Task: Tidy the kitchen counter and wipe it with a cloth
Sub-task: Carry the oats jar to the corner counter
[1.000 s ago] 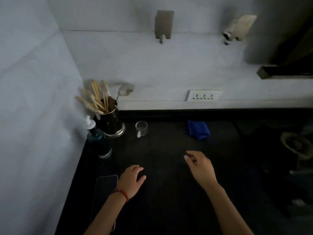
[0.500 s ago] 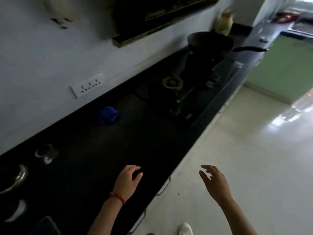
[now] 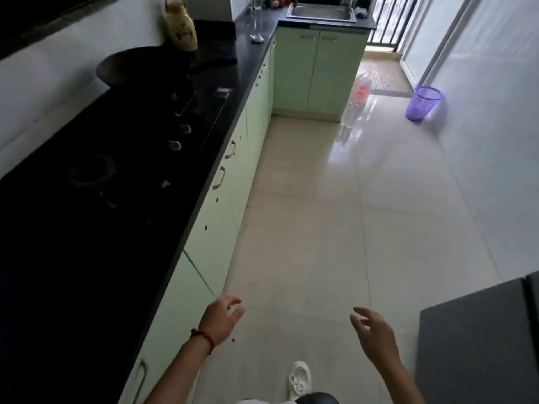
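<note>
Near bottom, left hand (image 3: 223,318) with red string bracelet (image 3: 203,337) and right hand (image 3: 374,330) both hang over the tiled floor (image 3: 335,228), fingers loosely spread, holding nothing, a white shoe (image 3: 299,380) between and below them. Black kitchen counter (image 3: 87,243) runs along the left above pale green cabinets (image 3: 221,217), no cloth visible on it; gas hob (image 3: 122,158) mid-counter, dark wok (image 3: 140,65) farther, yellow bottle (image 3: 181,27) behind it. Far end: steel sink (image 3: 320,10), purple waste basket (image 3: 423,103) at far right by the wall

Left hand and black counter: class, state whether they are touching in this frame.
Apart. The head view shows the left hand held in the air over the floor, with pale cabinet front showing between it and the edge of the black counter.
</note>
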